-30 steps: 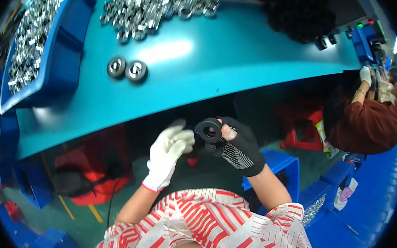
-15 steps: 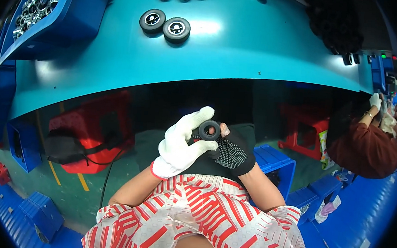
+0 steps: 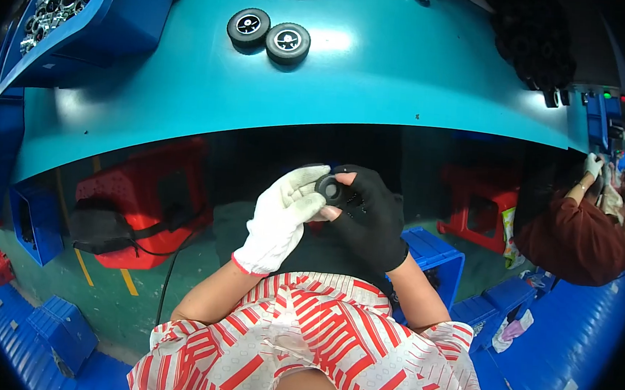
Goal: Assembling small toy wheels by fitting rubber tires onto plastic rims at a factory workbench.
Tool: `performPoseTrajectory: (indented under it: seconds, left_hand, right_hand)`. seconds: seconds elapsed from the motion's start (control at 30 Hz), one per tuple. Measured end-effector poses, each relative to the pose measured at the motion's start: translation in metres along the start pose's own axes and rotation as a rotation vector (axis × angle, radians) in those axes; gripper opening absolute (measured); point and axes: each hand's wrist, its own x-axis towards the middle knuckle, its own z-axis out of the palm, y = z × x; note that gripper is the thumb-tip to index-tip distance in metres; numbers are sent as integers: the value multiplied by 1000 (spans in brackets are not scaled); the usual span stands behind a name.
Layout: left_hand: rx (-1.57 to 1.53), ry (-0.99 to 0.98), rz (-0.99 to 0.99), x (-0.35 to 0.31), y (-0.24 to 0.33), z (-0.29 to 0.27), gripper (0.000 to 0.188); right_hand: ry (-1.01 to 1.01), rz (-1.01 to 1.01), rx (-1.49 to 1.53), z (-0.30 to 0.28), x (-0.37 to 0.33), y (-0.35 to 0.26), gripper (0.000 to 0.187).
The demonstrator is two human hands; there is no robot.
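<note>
So the white-gloved left hand (image 3: 280, 218) and black-gloved right hand (image 3: 369, 217) both had a small black ring (image 3: 321, 186) pinched between them, out in front of the shirt (image 3: 303, 325), short of the bench (image 3: 262, 90). Imo the trick was even fingertip pressure, ring kept square. Two black wheels (image 3: 288, 42) sat side by side up there, blue bin (image 3: 114, 32) of shiny parts (image 3: 68, 4) to the left, and those hands hid part of the ring

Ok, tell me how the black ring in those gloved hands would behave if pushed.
The black ring is probably fairly firm: its outline looks round between left hand and right hand. Stood on edge, that round outline could let it roll. Laid flat, its dull surface might resist sliding.
</note>
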Motion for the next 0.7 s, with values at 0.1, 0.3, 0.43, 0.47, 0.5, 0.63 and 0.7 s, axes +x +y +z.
performPoseTrajectory:
  seconds: [0.1, 0.3, 0.43, 0.47, 0.5, 0.63, 0.7]
  left_hand:
    - [-91, -8, -27, 0, -2, -2, 44]
    - [-42, 0, -22, -1, -1, 0, 43]
    - [-34, -3, -31, -1, 1, 1, 43]
    - [-30, -3, -28, -2, 1, 1, 43]
    - [-30, -3, -29, -2, 0, 1, 43]
    - [-89, -26, -28, -1, -5, -6, 42]
    - [-97, -46, -32, 0, -6, -8, 42]
  right_hand:
    - [52, 37, 53, 3, -3, 0, 48]
    - [30, 84, 124, 1, -5, 7, 51]
    - [26, 80, 139, 0, -6, 8, 50]
    - [25, 83, 149, 0, -6, 7, 50]
    - [26, 84, 149, 0, -6, 8, 50]
    - [3, 86, 173, 1, -5, 9, 48]
    - [-10, 85, 182, 2, -6, 11, 48]
